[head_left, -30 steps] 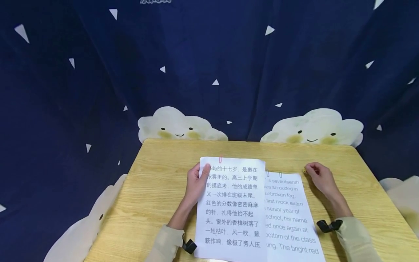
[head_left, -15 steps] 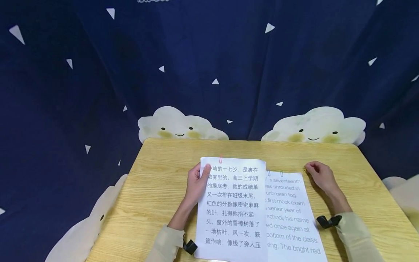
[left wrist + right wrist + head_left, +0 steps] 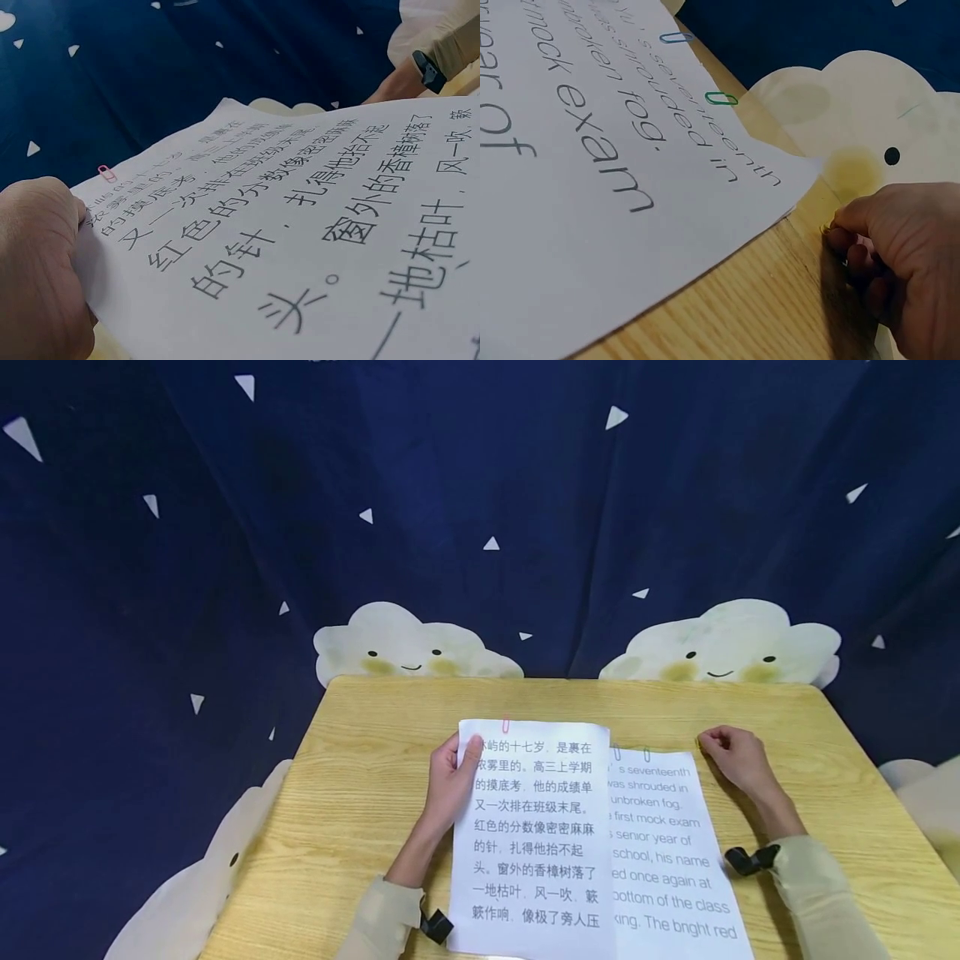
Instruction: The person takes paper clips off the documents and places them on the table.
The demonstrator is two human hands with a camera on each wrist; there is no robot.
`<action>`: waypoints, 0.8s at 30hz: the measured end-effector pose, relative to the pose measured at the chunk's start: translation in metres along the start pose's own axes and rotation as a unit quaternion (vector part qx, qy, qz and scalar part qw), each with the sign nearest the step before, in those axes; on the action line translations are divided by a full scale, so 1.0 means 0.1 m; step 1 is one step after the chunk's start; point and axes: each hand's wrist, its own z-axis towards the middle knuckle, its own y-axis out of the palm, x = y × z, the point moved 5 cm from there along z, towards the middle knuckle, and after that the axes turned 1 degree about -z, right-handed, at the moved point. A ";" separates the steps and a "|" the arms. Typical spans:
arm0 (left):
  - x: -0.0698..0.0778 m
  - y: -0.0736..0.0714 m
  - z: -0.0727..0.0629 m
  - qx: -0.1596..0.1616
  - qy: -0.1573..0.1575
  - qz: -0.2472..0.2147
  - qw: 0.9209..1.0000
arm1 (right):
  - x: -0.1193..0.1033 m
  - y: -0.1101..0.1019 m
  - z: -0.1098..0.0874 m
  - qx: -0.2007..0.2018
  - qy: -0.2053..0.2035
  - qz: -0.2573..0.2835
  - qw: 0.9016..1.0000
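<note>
My left hand [image 3: 450,783] grips the upper left edge of a sheet of paper printed in Chinese [image 3: 534,839], thumb on top. A pink paper clip [image 3: 107,174] sits on its top edge. This sheet overlaps a second one printed in English [image 3: 667,868], which carries a blue paper clip [image 3: 676,37] and a green paper clip [image 3: 721,98] along its top. Just beyond that sheet's upper right corner, my right hand [image 3: 741,764] pinches a small yellow paper clip [image 3: 826,228] between thumb and forefinger; most of the clip is hidden by the fingers.
Both sheets are over a light wooden table [image 3: 345,827]. A dark blue curtain [image 3: 450,468] with white triangles and smiling clouds hangs behind the table's far edge. Black camera straps [image 3: 752,860] circle both wrists.
The head view has shifted slightly. My right hand stays by the English sheet's corner, and the yellow clip at its fingertips is less visible now. The left hand keeps its grip.
</note>
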 end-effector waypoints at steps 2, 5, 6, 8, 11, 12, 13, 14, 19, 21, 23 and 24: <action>0.01 -0.01 0.00 0.002 0.001 0.002 1.000 | -0.01 0.00 0.01 0.001 0.003 0.002 1.000; 0.00 -0.01 -0.01 0.002 0.003 0.004 1.000 | -0.02 -0.01 0.02 0.006 0.009 0.004 1.000; 0.00 -0.01 0.00 0.002 0.002 0.004 1.000 | -0.01 -0.01 0.02 0.009 0.011 0.003 1.000; 0.00 -0.01 0.00 0.001 0.002 0.003 1.000 | -0.01 -0.02 0.03 0.014 0.016 0.000 1.000; 0.00 0.00 0.00 0.001 0.004 0.000 1.000 | 0.00 -0.02 0.03 0.019 0.029 -0.003 0.999; 0.00 0.00 0.00 0.000 0.004 -0.001 1.000 | 0.01 -0.01 0.03 0.021 0.034 -0.004 0.999; 0.01 0.00 0.00 0.001 0.005 -0.001 1.000 | 0.01 -0.01 0.03 0.022 0.039 -0.005 0.999; 0.01 0.00 -0.01 0.000 0.005 -0.002 1.000 | 0.01 0.00 0.03 0.023 0.045 -0.006 0.999; 0.01 -0.01 -0.01 -0.002 0.006 0.003 1.000 | 0.01 0.03 0.03 0.027 0.064 -0.002 0.998; 0.01 -0.01 -0.01 -0.003 0.008 0.007 1.000 | 0.01 0.04 0.03 0.030 0.069 0.000 0.997; 0.02 -0.01 -0.01 -0.004 0.009 0.008 1.000 | 0.01 0.03 0.02 0.033 0.073 0.002 0.997; 0.03 0.00 -0.01 -0.004 0.011 0.009 1.000 | 0.02 0.03 0.01 0.033 0.075 0.002 0.997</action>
